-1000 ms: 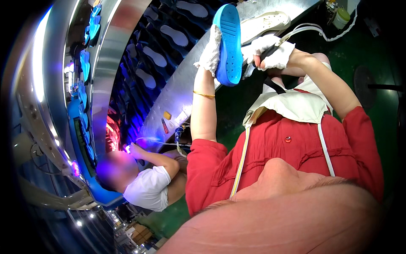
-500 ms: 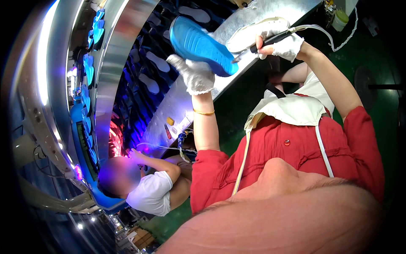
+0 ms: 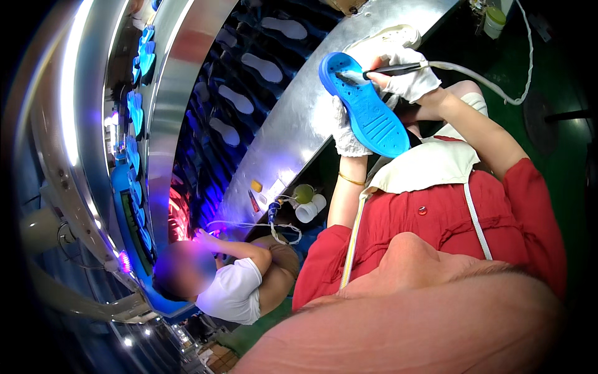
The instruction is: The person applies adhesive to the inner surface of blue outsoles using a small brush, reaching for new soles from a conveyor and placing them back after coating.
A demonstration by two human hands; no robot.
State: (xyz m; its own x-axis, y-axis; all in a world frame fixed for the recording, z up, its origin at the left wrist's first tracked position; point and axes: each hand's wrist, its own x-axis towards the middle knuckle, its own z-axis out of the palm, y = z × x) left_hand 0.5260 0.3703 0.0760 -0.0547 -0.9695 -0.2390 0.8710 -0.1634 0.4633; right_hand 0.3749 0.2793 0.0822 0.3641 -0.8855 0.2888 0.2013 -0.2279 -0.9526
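Observation:
A blue shoe sole (image 3: 379, 118) is tilted in front of me, its grooved inner side facing up and its holed end farthest away. My left hand (image 3: 347, 132), in a white glove, is closed on the sole's left edge, with part of the fingers hidden beneath. My right hand (image 3: 413, 80), partly gloved with bare fingertips, grips a black-handled corded tool (image 3: 393, 68). The tool's flat metal tip lies over the sole's holed end; whether it touches, I cannot tell. Just beyond my right hand, a whitish sole (image 3: 398, 36) rests on the metal table (image 3: 280, 118).
Whitish soles (image 3: 264, 67) lie on the dark conveyor beyond the table. Blue soles (image 3: 135, 112) line a rack at left. A co-worker (image 3: 232, 285) sits at lower left. Near them are a yellow block (image 3: 256, 186) and a white cup (image 3: 309, 210). The tool's cord (image 3: 483, 84) loops right.
My left hand has drawn the blue sole nearer and to the right, turning it over to its inner side. The tool's tip has gone from the sole's near end to its far, holed end.

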